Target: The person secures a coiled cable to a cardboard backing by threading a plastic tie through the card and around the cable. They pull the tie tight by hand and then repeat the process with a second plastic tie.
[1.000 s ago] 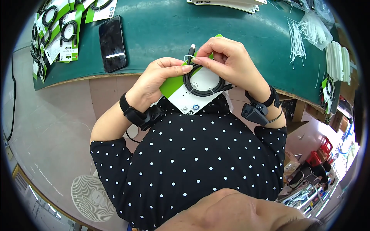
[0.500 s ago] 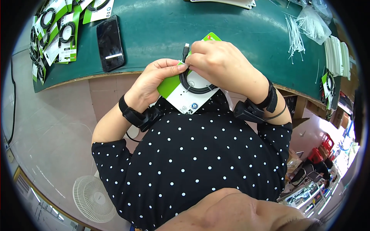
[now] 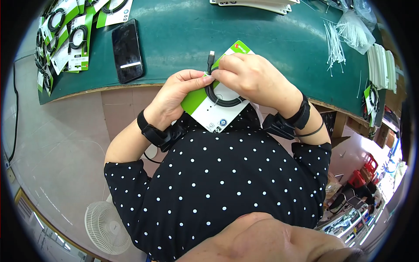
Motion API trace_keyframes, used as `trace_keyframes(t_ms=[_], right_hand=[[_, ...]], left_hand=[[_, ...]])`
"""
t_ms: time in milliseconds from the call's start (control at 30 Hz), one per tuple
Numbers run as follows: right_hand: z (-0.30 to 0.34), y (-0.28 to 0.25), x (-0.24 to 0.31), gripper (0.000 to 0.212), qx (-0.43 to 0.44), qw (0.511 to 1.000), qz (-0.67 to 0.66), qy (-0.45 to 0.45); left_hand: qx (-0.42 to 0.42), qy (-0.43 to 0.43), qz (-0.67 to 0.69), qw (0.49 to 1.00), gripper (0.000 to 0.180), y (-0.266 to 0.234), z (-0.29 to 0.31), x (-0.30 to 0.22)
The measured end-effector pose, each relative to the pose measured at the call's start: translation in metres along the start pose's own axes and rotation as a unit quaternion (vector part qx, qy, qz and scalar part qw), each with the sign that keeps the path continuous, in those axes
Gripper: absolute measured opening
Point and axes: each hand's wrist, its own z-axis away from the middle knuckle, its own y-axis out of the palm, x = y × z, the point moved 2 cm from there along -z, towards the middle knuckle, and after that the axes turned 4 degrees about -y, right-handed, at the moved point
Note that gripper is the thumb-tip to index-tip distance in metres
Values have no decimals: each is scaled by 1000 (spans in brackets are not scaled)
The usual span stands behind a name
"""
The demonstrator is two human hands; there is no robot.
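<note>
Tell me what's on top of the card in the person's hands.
A coiled black cable lies on the card, its plug sticking up beside the left hand. The right hand covers the coil's upper right part; what's under that hand cannot be seen.

The left forearm (image 3: pixel 131 142) and right forearm (image 3: pixel 314 134) angled inward, the arms bent so that both hands came close together. The left hand (image 3: pixel 181 89) pinched, its thumb (image 3: pixel 201 81) stretched out over the fingers. The right hand (image 3: pixel 257 83) was turned back upward, knuckles bent, its fingertips drawn in just beside that thumb; what they did there was largely hidden, so their grip was uncertain.
</note>
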Motion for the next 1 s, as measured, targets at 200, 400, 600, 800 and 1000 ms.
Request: trace_keyframes(t_ms=[200,400,600,800,1000], right_hand=[[4,-7,-14,10,-2,966,-241,90],[2,-14,-23,8,42,896,-406,176],[2,-10,-17,8,-1,861,-443,251],[3,-4,-10,7,-60,902,-376,204],[5,7,-8,6,-122,898,-359,224]], left_hand=[[-6,-7,-14,1000,12,1,0,1],[-2,-9,-16,1000,15,1,-2,0],[16,-4,-9,1000,19,2,0,-1],[17,-3,-1,1000,18,-1,-2,0],[19,0,4,1000,18,-2,-3,3]])
